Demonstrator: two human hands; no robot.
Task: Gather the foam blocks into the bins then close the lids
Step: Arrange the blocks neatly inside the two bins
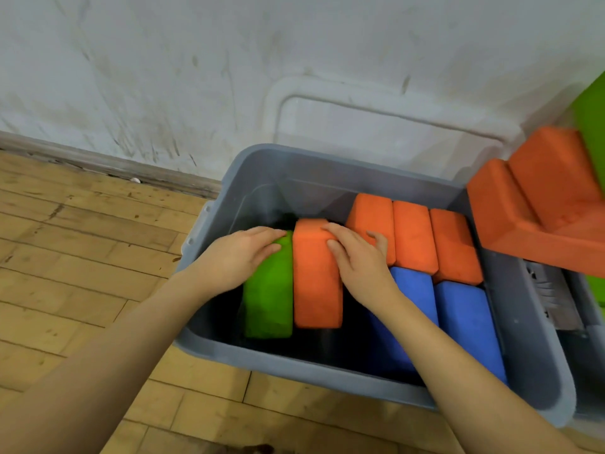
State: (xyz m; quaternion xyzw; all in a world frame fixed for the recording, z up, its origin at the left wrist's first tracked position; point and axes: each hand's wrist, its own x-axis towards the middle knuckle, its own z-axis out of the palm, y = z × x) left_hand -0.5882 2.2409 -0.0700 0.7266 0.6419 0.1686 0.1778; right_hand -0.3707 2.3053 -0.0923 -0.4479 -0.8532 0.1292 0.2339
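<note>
- The grey bin (209, 342) sits on the wooden floor (82, 257) by the wall, its lid (376, 126) propped behind it.
- The left hand (235, 257) curls its fingers over the top of the green block (270, 296), which stands on edge, long axis running from the person toward the wall.
- The right hand (357, 257) lies with fingers fairly straight on the orange block (316, 276), which touches the green one's right side.
- Three orange blocks (412, 240) and two blue blocks (458, 316) fill the right of the bin, so free space lies left, likely nearer the left hand.
</note>
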